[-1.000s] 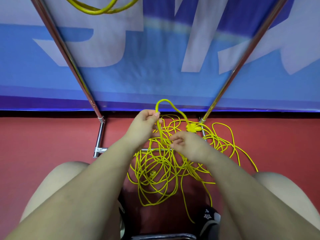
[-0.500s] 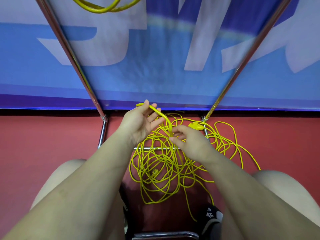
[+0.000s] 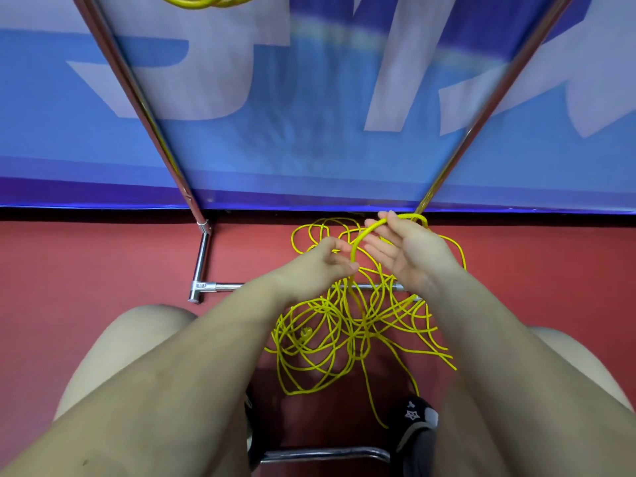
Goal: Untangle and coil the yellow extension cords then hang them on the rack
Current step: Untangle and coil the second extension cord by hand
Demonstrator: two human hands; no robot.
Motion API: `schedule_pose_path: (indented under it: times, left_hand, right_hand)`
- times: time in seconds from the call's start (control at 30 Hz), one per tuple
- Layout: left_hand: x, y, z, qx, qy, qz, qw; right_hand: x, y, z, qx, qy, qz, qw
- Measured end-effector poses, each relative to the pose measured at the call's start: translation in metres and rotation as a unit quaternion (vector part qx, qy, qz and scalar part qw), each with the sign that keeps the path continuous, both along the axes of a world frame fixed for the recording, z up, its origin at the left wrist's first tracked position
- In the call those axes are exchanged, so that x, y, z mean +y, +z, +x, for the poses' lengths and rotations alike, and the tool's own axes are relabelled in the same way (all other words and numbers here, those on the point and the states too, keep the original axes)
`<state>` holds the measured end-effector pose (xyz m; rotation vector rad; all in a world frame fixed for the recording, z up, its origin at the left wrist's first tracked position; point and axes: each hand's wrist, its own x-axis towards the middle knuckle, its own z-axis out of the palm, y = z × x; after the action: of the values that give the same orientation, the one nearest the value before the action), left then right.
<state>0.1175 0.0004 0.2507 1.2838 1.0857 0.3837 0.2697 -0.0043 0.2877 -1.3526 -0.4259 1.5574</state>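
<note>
Yellow extension cord point(image 3: 344, 325) lies in a loose tangled heap on red floor point(image 3: 103, 263), betw. the person's knees, draped over the rack base bar point(image 3: 227, 286).

One strand is lifted off the heap in an arc. L hand point(image 3: 320, 266) pinches it low w/ curled fingers. R hand point(image 3: 409, 249) has palm up, fingers mostly straight, and the arc passes over its fingertips; no firm grip seen there.

Second yellow coil point(image 3: 203, 0) is at top edge, presumably hung on the rack already.

Risks, as judged:
- Strand could slide off the R hand's flat fingers, as nothing clamps it.
- Pulling the arc upward may cinch crossings in the heap into knots; many loops overlap.
- Cord could snag under the base bar or the rack uprights point(image 3: 144, 108).
- Plug end point(image 3: 306, 331) sits buried mid-heap and may catch loops if dragged through.
</note>
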Motion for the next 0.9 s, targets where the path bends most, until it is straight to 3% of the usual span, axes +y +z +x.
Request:
schedule_pose_path:
  times: [0.13, 0.2, 0.23, 0.3, 0.37, 0.6, 0.73, 0.83, 0.9]
  left_hand:
    - [0.002, 0.005, 0.004, -0.022, 0.053, 0.046, 0.997]
    - [0.006, 0.009, 0.003, -0.052, 0.111, 0.027, 0.992]
    - [0.007, 0.012, 0.002, -0.064, 0.146, 0.018, 0.987]
    - [0.012, 0.018, -0.002, -0.100, 0.215, -0.007, 0.971]
    - [0.018, 0.022, -0.007, -0.145, 0.272, -0.042, 0.950]
    - [0.031, 0.028, -0.019, -0.277, 0.389, -0.116, 0.871]
    - [0.032, 0.029, -0.020, -0.311, 0.415, -0.136, 0.844]
    - [0.031, 0.031, -0.020, -0.314, 0.400, -0.129, 0.851]
    - [0.028, 0.029, -0.018, -0.258, 0.351, -0.123, 0.892]
  right_hand:
    - [0.003, 0.005, 0.001, 0.058, 0.003, 0.051, 0.997]
    - [0.002, 0.003, 0.001, -0.021, 0.070, 0.048, 0.996]
    - [-0.001, -0.002, 0.000, -0.116, 0.138, 0.040, 0.983]
    - [-0.009, -0.016, -0.005, -0.348, 0.307, 0.039, 0.885]
    - [-0.014, -0.031, -0.009, -0.462, 0.418, 0.051, 0.780]
    - [-0.011, -0.031, -0.005, -0.594, 0.359, 0.069, 0.717]
    - [-0.010, -0.030, -0.003, -0.577, 0.354, 0.074, 0.733]
    - [-0.010, -0.024, -0.006, -0.457, 0.333, 0.087, 0.820]
    - [-0.010, -0.018, -0.008, -0.368, 0.306, 0.076, 0.875]
